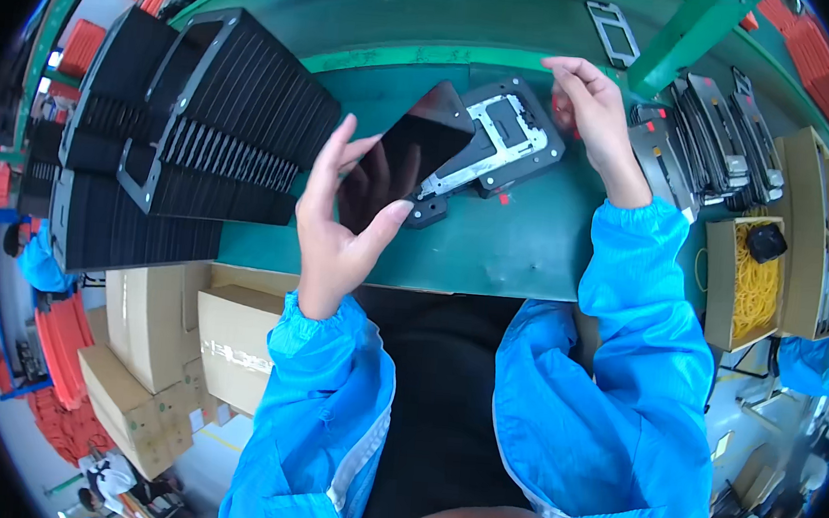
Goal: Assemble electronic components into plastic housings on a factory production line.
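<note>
My left hand [339,224] grips a glossy black screen panel [414,142] by its edges, thumb on the near side and fingers on the far side. The panel stands tilted at the left of a black fixture block [545,154], partly in front of it. On that block lies a silver metal frame [483,133] with cut-out openings. Raised at the block's far right, my right hand [592,112] has its fingers curled and the fingertips drawn together. A bit of red shows beside those fingers; what they hold, if anything, is too small to make out.
Tall black slotted racks [241,109] crowd the table's left. At right stand a row of dark flat panels [702,131] and a cardboard box [724,283] holding yellow bands. A green post [690,42] rises behind, near another silver frame [612,33]. Cartons [243,333] sit below left.
</note>
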A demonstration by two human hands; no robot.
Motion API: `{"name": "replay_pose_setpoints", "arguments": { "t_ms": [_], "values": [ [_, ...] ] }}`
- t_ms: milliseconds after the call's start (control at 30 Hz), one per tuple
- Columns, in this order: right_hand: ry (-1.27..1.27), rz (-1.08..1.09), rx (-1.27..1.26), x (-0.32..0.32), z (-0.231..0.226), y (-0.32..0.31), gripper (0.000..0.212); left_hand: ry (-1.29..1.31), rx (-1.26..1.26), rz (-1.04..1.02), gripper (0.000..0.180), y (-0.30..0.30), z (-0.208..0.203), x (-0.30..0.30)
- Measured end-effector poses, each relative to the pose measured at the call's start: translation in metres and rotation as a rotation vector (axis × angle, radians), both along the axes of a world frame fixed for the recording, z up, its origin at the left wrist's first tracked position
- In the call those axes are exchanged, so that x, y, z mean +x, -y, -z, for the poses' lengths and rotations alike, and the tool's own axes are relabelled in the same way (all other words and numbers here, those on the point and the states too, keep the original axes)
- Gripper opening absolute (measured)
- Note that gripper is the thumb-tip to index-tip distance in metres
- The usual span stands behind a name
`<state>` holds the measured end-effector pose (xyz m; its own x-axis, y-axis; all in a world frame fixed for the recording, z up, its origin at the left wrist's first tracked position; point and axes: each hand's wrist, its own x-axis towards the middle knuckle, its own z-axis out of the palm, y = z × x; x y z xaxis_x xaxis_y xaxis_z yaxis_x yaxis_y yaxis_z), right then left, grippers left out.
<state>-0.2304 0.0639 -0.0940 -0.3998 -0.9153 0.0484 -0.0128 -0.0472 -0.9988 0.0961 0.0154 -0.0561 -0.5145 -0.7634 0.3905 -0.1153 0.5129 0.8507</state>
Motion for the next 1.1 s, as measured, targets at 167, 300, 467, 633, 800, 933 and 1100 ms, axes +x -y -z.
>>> {"name": "replay_pose_setpoints", "arguments": {
  "t_ms": [167,300,467,633,800,933,1100],
  "values": [
    [0.077,0.12,0.018,0.005,0.009,0.001,0.033,0.3,-0.257,-0.084,0.088,0.007,-0.004,-0.016],
    [0.073,-0.021,0.045,0.005,0.015,0.002,0.039,0.339,-0.357,-0.029,0.084,0.008,-0.001,-0.047],
    [-0.024,-0.12,0.113,0.005,0.008,-0.006,0.046,0.329,-0.337,-0.042,0.082,0.009,0.003,-0.076],
    [0.097,-0.237,0.119,-0.005,0.005,-0.011,0.05,0.357,-0.273,-0.054,0.081,0.006,0.002,-0.091],
    [-0.007,-0.353,0.104,-0.014,0.01,-0.011,0.053,0.364,-0.329,-0.05,0.084,0.006,0.004,-0.091],
    [-0.075,-0.419,0.021,-0.015,0.023,-0.008,0.061,0.358,-0.412,-0.026,0.086,0.007,0.004,-0.085],
    [-0.187,-0.449,0.014,-0.017,0.023,-0.008,0.073,0.327,-0.4,-0.024,0.087,0.006,0.007,-0.078]
  ]
}}
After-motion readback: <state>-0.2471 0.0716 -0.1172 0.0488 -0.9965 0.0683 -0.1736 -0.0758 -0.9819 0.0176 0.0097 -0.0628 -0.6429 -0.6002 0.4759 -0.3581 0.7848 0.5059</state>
